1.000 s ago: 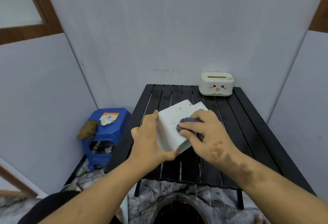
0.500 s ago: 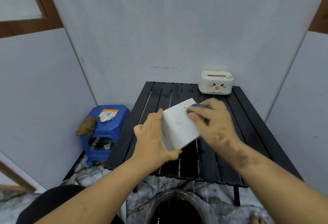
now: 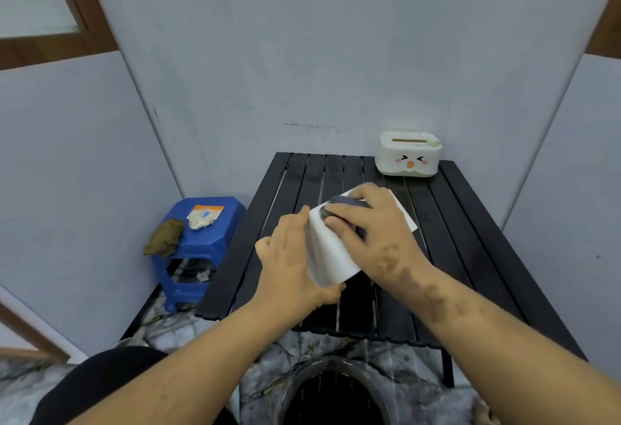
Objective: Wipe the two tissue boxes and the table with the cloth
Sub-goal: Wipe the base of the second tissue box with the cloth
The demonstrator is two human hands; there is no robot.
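Observation:
A plain white tissue box (image 3: 331,258) is held tilted above the middle of the black slatted table (image 3: 470,249). My left hand (image 3: 289,263) grips its left side and near corner. My right hand (image 3: 373,233) presses a dark grey cloth (image 3: 346,204) onto the box's upper face, and most of the cloth is hidden under the fingers. A second tissue box (image 3: 408,159), white with a cartoon face and a slot on top, stands at the table's far right corner against the wall.
A blue plastic stool (image 3: 198,249) stands left of the table with a brown rag (image 3: 164,236) and a small packet (image 3: 203,216) on it. Grey walls close in on three sides. A round metal bin (image 3: 332,391) sits on the marbled floor below the table's near edge.
My right hand with the cloth slid from the box's near part up to its far edge, then back toward the middle. My left hand kept holding the box.

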